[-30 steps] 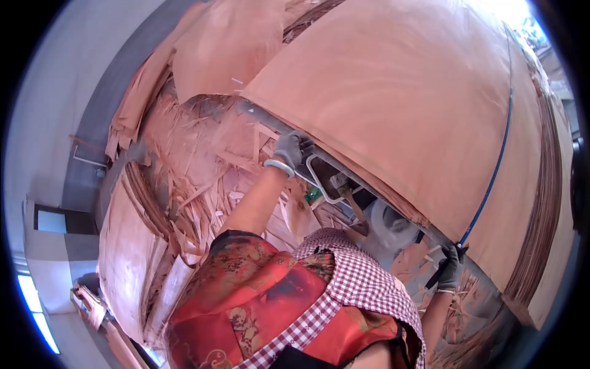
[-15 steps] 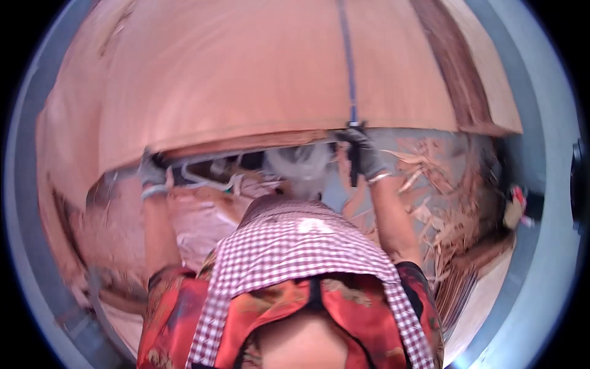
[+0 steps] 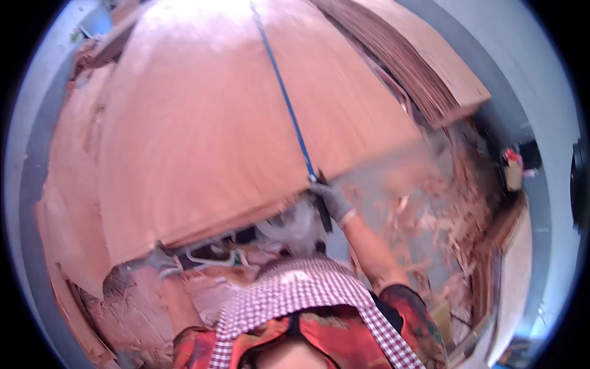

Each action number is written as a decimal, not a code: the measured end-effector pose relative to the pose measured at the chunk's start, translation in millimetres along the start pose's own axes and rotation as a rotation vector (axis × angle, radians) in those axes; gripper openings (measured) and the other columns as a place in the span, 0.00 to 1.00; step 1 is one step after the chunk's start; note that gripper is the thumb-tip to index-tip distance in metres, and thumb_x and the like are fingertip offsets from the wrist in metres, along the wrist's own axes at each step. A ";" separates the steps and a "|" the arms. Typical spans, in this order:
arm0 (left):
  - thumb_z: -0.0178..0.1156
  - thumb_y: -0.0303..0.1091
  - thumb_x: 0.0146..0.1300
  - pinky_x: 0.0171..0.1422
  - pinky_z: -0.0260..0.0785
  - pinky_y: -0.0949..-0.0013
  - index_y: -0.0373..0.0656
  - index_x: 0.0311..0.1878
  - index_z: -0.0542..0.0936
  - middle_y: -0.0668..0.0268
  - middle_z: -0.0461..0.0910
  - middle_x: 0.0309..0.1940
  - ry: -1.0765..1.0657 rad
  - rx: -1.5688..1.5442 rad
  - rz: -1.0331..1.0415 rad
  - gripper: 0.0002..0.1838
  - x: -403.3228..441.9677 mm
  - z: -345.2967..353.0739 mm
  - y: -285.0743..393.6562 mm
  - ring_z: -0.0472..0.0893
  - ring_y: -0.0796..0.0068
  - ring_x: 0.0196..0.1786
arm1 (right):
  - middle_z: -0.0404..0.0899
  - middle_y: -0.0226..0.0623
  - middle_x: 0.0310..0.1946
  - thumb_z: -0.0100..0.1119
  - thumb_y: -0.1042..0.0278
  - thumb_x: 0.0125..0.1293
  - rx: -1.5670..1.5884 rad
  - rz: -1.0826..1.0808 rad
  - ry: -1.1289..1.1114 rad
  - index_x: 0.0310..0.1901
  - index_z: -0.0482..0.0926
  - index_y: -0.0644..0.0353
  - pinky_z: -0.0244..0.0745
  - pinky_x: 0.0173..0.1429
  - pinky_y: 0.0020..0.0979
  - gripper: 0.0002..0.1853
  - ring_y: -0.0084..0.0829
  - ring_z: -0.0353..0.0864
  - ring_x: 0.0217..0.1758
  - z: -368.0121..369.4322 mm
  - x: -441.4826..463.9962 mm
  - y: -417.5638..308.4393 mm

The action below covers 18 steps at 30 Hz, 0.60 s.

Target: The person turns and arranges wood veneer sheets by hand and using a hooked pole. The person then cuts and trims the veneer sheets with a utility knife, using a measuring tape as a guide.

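My right hand [image 3: 332, 200] closed round black handle [image 3: 326, 216] of blue rod [image 3: 284, 92], rod pointing 11 o'clock across wood sheet [image 3: 209, 135] at 12. My left hand [image 3: 162, 261], 8 o'clock, at sheet's edge; whether pinching, can't tell. Any print too blurred to read.

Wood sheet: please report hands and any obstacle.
Left hand at near edge of wood sheet, grip unclear. Right hand closed on black handle of blue stick. Sheet lies atop other layers. Blue stick across sheet, nothing else on top.
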<state>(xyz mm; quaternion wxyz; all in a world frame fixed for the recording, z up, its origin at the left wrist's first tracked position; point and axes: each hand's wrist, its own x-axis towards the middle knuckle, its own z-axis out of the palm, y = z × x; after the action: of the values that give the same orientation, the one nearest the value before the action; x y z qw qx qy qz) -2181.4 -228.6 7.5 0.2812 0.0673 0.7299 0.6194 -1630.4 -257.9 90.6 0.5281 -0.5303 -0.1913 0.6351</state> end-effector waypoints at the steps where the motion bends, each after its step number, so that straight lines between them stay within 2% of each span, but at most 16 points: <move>1: 0.59 0.25 0.58 0.14 0.57 0.74 0.47 0.23 0.71 0.70 0.69 0.14 -0.027 0.080 -0.058 0.10 -28.5 3.5 23.5 0.66 0.80 0.14 | 0.77 0.26 0.24 0.61 0.70 0.58 -0.044 -0.038 0.028 0.44 0.76 0.56 0.70 0.23 0.22 0.12 0.21 0.74 0.19 1.9 0.2 1.9; 2: 0.58 0.23 0.58 0.14 0.58 0.75 0.44 0.27 0.70 0.68 0.70 0.16 -0.101 -0.036 -0.093 0.08 -15.6 -3.9 15.2 0.67 0.78 0.14 | 0.76 0.26 0.24 0.61 0.70 0.58 -0.027 -0.056 0.021 0.43 0.77 0.56 0.69 0.23 0.22 0.11 0.20 0.73 0.19 -2.5 6.6 12.4; 6: 0.58 0.24 0.60 0.13 0.58 0.80 0.41 0.36 0.68 0.66 0.73 0.21 -0.071 -0.070 -0.179 0.08 -10.4 -6.8 24.3 0.68 0.80 0.14 | 0.76 0.26 0.23 0.63 0.71 0.57 -0.060 -0.052 0.089 0.39 0.77 0.56 0.68 0.23 0.21 0.08 0.20 0.73 0.18 0.6 11.5 28.4; 12: 0.60 0.27 0.60 0.11 0.58 0.78 0.40 0.31 0.68 0.66 0.72 0.17 -0.117 0.090 -0.075 0.09 -37.2 -5.0 34.4 0.69 0.80 0.13 | 0.78 0.27 0.24 0.62 0.70 0.58 -0.035 -0.062 0.061 0.40 0.76 0.56 0.69 0.23 0.21 0.09 0.20 0.73 0.19 -0.2 9.5 16.6; 15: 0.61 0.29 0.60 0.11 0.58 0.78 0.40 0.30 0.68 0.67 0.71 0.15 -0.147 0.156 -0.040 0.10 -23.6 -6.0 22.5 0.67 0.80 0.12 | 0.79 0.29 0.27 0.60 0.72 0.58 -0.016 -0.058 0.069 0.41 0.76 0.57 0.71 0.23 0.21 0.09 0.21 0.75 0.19 -18.5 17.1 22.9; 18: 0.61 0.29 0.60 0.11 0.58 0.78 0.42 0.29 0.69 0.67 0.72 0.17 -0.138 0.161 -0.074 0.10 -29.2 0.8 20.5 0.67 0.80 0.12 | 0.79 0.29 0.28 0.59 0.74 0.59 -0.064 -0.081 0.061 0.43 0.76 0.59 0.72 0.23 0.21 0.10 0.20 0.75 0.18 -27.9 21.6 9.9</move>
<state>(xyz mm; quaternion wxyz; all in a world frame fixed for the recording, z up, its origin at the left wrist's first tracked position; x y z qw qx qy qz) -2161.9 -236.3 36.3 0.3472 0.1051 0.7583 0.5416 -1607.9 -251.5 62.3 0.5417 -0.5579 -0.2169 0.5901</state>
